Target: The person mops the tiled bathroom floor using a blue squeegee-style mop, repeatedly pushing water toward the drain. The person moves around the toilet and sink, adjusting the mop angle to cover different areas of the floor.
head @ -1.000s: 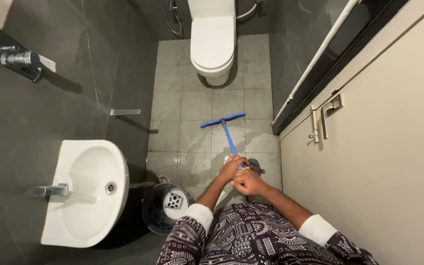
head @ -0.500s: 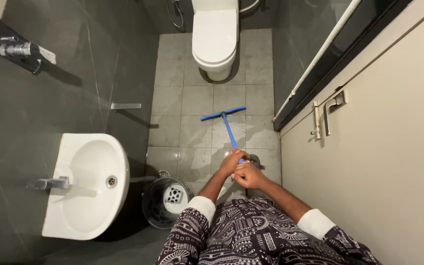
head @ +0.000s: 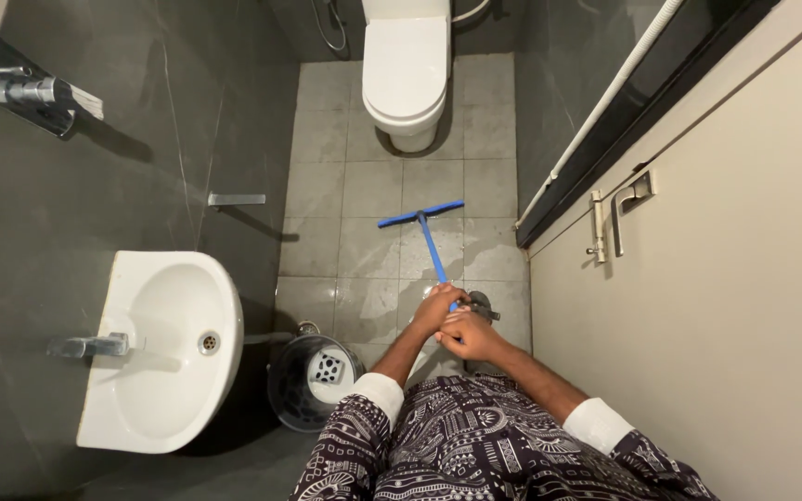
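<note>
A white sink is hanging on the dark wall at the left, and a round bucket is standing on the floor just beside it. The left hand is closing around the near end of a blue squeegee, and the right hand is gripping the handle just below it. The squeegee's thin straight handle is slanting away to a narrow crossbar blade resting on the wet grey tiles, before the white toilet.
</note>
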